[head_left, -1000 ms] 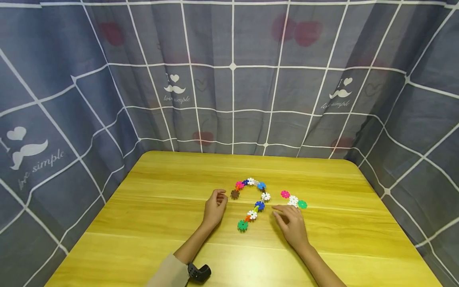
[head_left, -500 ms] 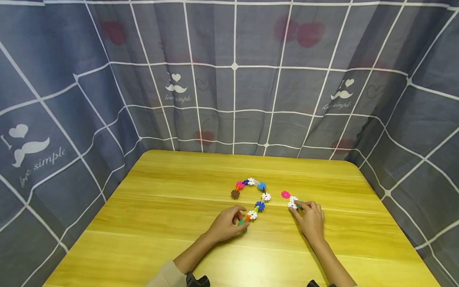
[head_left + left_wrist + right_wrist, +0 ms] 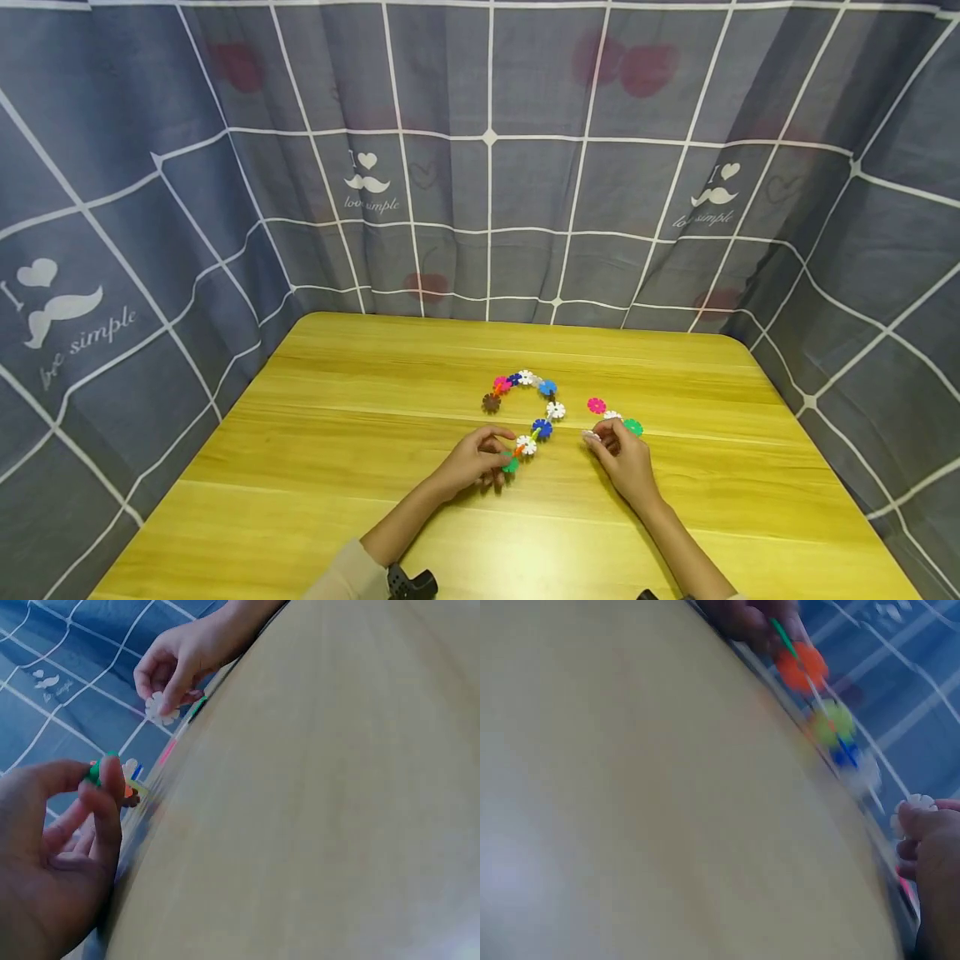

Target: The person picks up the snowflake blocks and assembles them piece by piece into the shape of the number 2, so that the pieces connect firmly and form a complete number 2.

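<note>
A curved chain of interlocking flower-shaped plastic discs lies on the table, running from a brown disc [image 3: 491, 403] round to a green disc [image 3: 511, 465]. That green end is pinched between thumb and fingers of my left hand [image 3: 467, 463]; the left wrist view shows it slightly off the table. To the right of the chain, my right hand [image 3: 628, 463] pinches a single white disc [image 3: 160, 710] by its edge, raised and apart from the chain. An orange disc [image 3: 802, 667] joins the green one, seen in the right wrist view.
Behind the right hand lie a loose pink disc [image 3: 596, 406], a white disc [image 3: 612, 415] partly covered by fingers, and a green disc [image 3: 633, 427]. A checked curtain [image 3: 450, 192] encloses the wooden table [image 3: 337, 400] at the back and sides.
My left hand came over to the chain's green end and now lifts it slightly. My right hand reached the loose discs, took a white one, and moved back left with it.
</note>
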The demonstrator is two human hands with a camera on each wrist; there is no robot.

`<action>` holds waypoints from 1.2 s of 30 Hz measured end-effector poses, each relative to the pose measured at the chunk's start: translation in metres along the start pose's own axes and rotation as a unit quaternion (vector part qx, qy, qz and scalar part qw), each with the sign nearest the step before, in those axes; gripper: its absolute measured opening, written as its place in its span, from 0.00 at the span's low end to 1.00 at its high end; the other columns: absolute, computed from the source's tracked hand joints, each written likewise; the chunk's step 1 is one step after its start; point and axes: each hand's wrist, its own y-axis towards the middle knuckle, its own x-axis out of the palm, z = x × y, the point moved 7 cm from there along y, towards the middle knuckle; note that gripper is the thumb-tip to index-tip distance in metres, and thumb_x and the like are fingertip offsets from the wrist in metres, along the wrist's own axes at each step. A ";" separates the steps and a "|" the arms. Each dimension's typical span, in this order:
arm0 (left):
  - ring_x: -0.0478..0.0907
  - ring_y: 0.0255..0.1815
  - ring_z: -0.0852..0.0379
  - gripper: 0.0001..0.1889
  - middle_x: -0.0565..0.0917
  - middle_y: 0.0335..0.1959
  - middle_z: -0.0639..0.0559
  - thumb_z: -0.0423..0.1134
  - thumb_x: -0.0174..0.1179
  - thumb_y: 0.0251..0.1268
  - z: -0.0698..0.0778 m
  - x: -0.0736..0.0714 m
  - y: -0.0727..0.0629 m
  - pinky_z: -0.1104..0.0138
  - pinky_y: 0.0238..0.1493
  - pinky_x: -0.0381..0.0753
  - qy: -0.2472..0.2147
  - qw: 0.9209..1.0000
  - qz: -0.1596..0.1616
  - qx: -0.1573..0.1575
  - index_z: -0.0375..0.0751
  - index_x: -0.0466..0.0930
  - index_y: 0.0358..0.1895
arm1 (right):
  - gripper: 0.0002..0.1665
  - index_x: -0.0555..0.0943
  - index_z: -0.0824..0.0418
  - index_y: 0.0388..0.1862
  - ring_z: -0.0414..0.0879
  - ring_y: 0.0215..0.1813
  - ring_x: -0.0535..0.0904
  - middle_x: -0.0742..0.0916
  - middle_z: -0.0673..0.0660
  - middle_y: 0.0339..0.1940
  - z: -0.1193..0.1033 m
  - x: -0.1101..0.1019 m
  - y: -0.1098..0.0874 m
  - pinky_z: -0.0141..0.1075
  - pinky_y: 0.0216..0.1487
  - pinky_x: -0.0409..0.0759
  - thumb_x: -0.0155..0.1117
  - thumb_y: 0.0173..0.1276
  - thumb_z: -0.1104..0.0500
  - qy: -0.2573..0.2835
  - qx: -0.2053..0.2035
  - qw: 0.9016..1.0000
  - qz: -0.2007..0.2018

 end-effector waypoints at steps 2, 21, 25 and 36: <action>0.77 0.21 0.58 0.18 0.79 0.30 0.47 0.32 0.58 0.63 -0.004 -0.004 0.001 0.73 0.18 0.73 -0.048 0.998 0.008 -0.041 0.34 0.71 0.56 | 0.11 0.76 0.62 0.34 0.40 0.24 0.79 0.82 0.53 0.25 -0.014 0.011 -0.001 0.26 0.25 0.78 0.68 0.55 0.70 0.077 -0.002 0.997 -0.021; 0.83 0.30 0.51 0.16 0.84 0.30 0.42 0.33 0.59 0.61 -0.004 -0.006 0.002 0.71 0.25 0.78 -0.041 0.996 0.027 -0.078 0.28 0.74 0.51 | 0.06 0.80 0.71 0.35 0.56 0.31 0.84 0.85 0.63 0.29 -0.083 0.059 -0.001 0.40 0.34 0.82 0.62 0.57 0.75 0.177 0.049 0.978 -0.097; 0.83 0.30 0.50 0.15 0.84 0.31 0.41 0.33 0.59 0.62 -0.004 -0.006 0.002 0.71 0.25 0.79 -0.031 0.996 0.030 -0.076 0.28 0.75 0.49 | 0.06 0.81 0.69 0.35 0.54 0.32 0.84 0.86 0.61 0.29 -0.070 0.067 -0.005 0.39 0.35 0.82 0.62 0.58 0.73 0.184 0.054 0.976 -0.107; 0.83 0.25 0.47 0.13 0.82 0.27 0.38 0.25 0.58 0.59 -0.004 -0.004 0.002 0.61 0.32 0.82 -0.064 0.995 0.044 -0.058 0.23 0.75 0.47 | 0.06 0.82 0.58 0.29 0.40 0.31 0.82 0.86 0.52 0.28 -0.060 0.073 -0.006 0.29 0.32 0.80 0.68 0.55 0.67 0.132 -0.033 0.986 -0.097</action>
